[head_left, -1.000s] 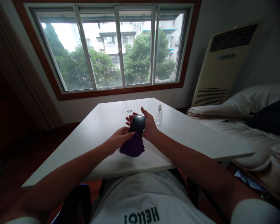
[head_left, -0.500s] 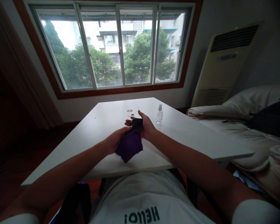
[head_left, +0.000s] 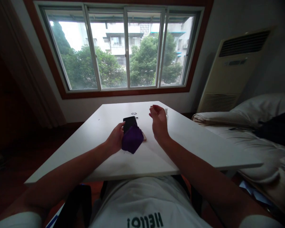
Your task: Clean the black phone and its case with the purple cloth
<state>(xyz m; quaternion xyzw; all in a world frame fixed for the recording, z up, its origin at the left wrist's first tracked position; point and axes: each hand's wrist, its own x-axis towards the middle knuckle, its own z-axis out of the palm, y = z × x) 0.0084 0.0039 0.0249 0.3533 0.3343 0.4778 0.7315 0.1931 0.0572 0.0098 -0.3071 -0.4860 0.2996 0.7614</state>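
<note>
My left hand (head_left: 115, 139) grips a black phone (head_left: 129, 123) together with a purple cloth (head_left: 132, 142) that covers the phone's lower part, just above the white table (head_left: 192, 142). My right hand (head_left: 158, 122) hovers to the right of the phone, apart from it, fingers loosely curled and holding nothing. A small clear spray bottle (head_left: 166, 114) stands on the table behind my right hand, mostly hidden by it.
A small round object (head_left: 133, 113) lies on the table beyond the phone. A bed with a white pillow (head_left: 256, 104) and dark bundle is at the right. A standing air conditioner (head_left: 235, 66) is by the window (head_left: 123, 50).
My right hand has let go of the phone and lifted away to the right. My left hand now holds phone and cloth alone, with the cloth bunched over the lower part.
</note>
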